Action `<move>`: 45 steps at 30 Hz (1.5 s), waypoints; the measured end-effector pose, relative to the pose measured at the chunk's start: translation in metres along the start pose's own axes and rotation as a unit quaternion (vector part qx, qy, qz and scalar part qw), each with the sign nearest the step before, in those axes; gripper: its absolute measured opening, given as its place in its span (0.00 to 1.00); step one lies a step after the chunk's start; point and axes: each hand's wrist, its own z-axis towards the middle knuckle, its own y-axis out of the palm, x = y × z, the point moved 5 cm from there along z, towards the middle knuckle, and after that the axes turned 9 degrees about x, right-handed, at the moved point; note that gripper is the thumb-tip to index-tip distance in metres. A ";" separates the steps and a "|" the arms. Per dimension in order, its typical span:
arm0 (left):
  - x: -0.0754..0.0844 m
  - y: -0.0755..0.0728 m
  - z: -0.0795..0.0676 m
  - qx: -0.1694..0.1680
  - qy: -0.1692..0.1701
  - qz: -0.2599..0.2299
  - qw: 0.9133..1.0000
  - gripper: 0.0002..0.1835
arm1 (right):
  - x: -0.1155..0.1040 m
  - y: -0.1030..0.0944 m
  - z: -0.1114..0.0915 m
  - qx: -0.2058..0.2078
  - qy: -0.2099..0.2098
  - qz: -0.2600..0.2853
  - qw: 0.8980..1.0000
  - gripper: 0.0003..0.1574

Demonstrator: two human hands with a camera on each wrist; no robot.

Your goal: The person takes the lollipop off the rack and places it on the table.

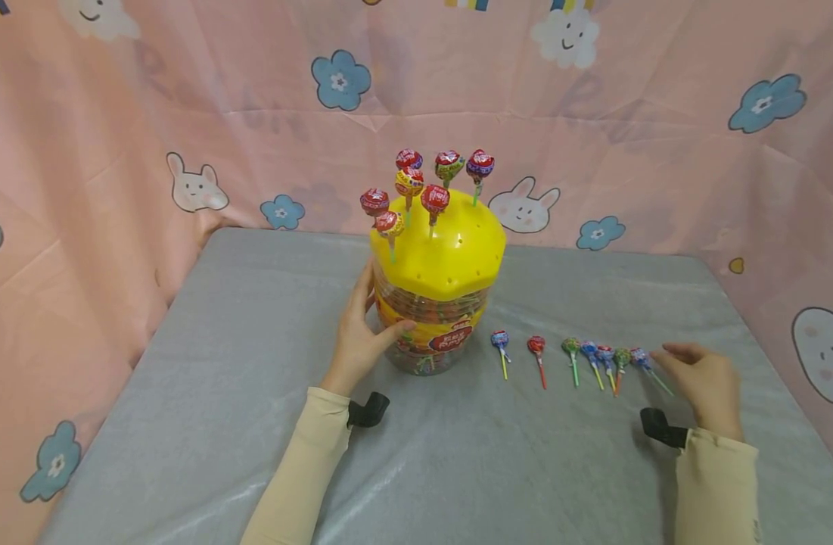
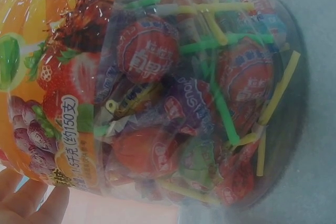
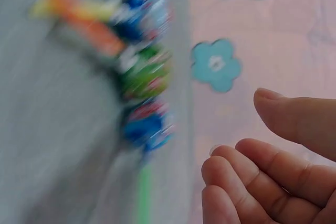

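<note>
My left hand (image 1: 363, 341) holds a clear plastic candy jar (image 1: 430, 359) by its left side, thumb on the front label. In the left wrist view, wrapped lollipops (image 2: 148, 48) show through the jar's wall. Several lollipops stand upright in holes of the yellow lid (image 1: 457, 261), grouped on its left and back; one is a red lollipop (image 1: 435, 200). To the right of the jar, more lollipops lie in a row. At the row's right end is a blue lollipop (image 1: 641, 359) with a green stick. My right hand (image 1: 705, 382) is beside it, thumb and fingers apart, holding nothing.
A grey cloth covers the table (image 1: 219, 424). Behind it hangs a pink printed curtain (image 1: 253, 91). Between jar and right hand lie a blue lollipop (image 1: 500, 339), a red lollipop (image 1: 536, 347) and a green lollipop (image 1: 571, 347), sticks toward the front.
</note>
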 end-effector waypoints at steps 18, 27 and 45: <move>0.000 0.000 0.000 -0.001 -0.001 -0.004 1.000 0.58 | -0.139 -0.013 -0.027 -0.017 -0.065 0.411 0.909 0.17; -0.001 -0.001 0.000 -0.003 -0.002 -0.001 1.000 0.58 | -0.219 -0.015 -0.033 -0.015 -0.116 0.487 0.866 0.17; -0.002 -0.001 0.001 -0.004 0.004 0.006 1.000 0.58 | -0.321 -0.010 -0.013 -0.016 -0.203 0.511 0.835 0.12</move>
